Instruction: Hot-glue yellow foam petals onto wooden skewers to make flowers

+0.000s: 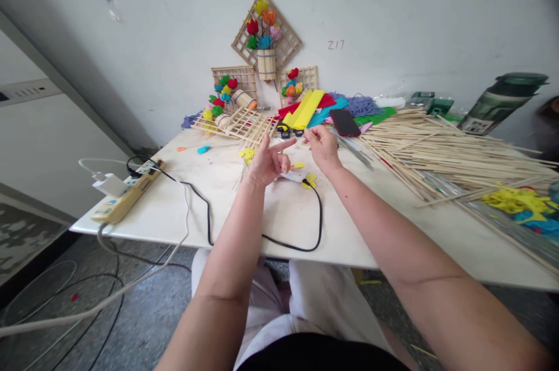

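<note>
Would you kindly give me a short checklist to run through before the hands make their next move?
1. Something small held in the right hand: cannot tell; it is pinched, contents unclear.
2. Left hand raised off the tabletop: ok, it appears held above it.
3. White corded tool set down: ok, lying on the tabletop.
4. Black cord clear of the arms' path: not ok; it loops between the forearms.
5. Phone out of the way: ok, lying beyond the right hand.
</note>
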`<state>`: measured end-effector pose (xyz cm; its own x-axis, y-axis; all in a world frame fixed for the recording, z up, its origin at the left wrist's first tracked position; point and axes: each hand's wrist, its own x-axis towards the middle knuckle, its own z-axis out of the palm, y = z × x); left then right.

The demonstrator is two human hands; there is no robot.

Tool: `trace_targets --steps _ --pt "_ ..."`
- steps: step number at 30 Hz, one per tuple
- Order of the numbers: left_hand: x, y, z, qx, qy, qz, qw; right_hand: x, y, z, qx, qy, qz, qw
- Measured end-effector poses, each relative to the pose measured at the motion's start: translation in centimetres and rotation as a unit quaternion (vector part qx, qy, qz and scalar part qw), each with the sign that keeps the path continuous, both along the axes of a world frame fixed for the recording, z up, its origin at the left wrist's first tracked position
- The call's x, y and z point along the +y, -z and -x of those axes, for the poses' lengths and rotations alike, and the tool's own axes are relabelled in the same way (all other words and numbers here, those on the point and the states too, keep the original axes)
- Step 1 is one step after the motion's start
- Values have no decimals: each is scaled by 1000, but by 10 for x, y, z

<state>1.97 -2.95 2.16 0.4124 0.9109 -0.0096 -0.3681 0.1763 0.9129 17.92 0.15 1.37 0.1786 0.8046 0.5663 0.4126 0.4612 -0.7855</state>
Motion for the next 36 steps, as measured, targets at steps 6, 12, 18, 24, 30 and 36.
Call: trace_targets --steps 6,12,18,24,30,36 --pt "3 1 1 -1 -34 -11 999 -11 -7 9 185 -187 128 956" --pt "11 9 3 -58 -129 -45 989 -20 -18 8 255 -338 231 876" --pt "19 16 7 -66 -302 -114 944 -6 -18 -16 280 -241 214 904" --pt "19 16 9 -40 -344 -115 931 9 -2 -33 89 -102 176 975" --pt "21 21 6 18 -297 -124 946 11 9 -29 -107 -104 178 973" --pt "16 23 0 58 -189 -143 970 7 4 -18 -30 -141 116 983"
